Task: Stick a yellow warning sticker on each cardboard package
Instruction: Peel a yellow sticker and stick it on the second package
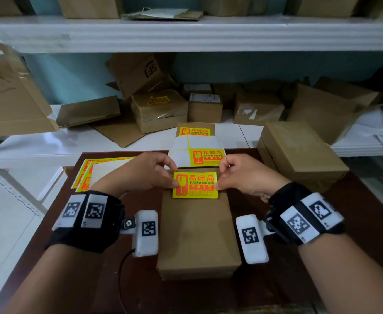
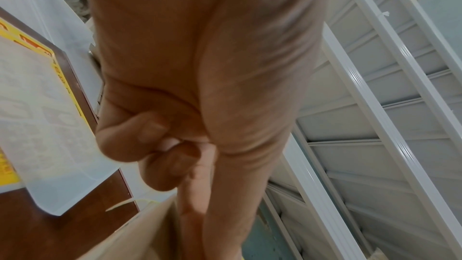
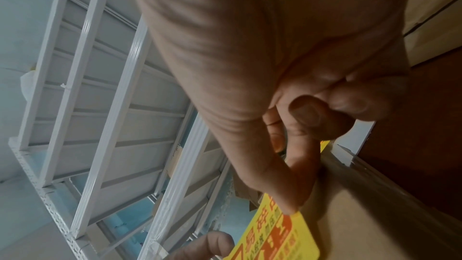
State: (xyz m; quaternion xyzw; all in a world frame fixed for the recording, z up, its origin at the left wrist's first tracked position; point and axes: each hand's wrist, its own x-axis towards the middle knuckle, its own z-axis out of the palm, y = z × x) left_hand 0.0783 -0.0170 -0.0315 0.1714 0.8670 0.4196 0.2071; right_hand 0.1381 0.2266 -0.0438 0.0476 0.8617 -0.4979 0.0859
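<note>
A yellow warning sticker [image 1: 195, 185] with red print lies over the far end of a plain cardboard package [image 1: 197, 232] on the brown table [image 1: 321, 268]. My left hand [image 1: 149, 173] pinches the sticker's left edge and my right hand [image 1: 238, 175] pinches its right edge. In the right wrist view the right thumb and forefinger hold the sticker [image 3: 282, 238] just above the package [image 3: 375, 224]. In the left wrist view the left hand [image 2: 175, 155] has its fingers curled; the sticker is hidden there.
A partly used sticker sheet [image 1: 197, 152] lies just beyond the package, more sticker sheets [image 1: 95, 171] at the left. A large box [image 1: 299, 152] stands at the right. Stickered boxes [image 1: 159, 109] and other cartons crowd the white shelf [image 1: 50, 146] behind.
</note>
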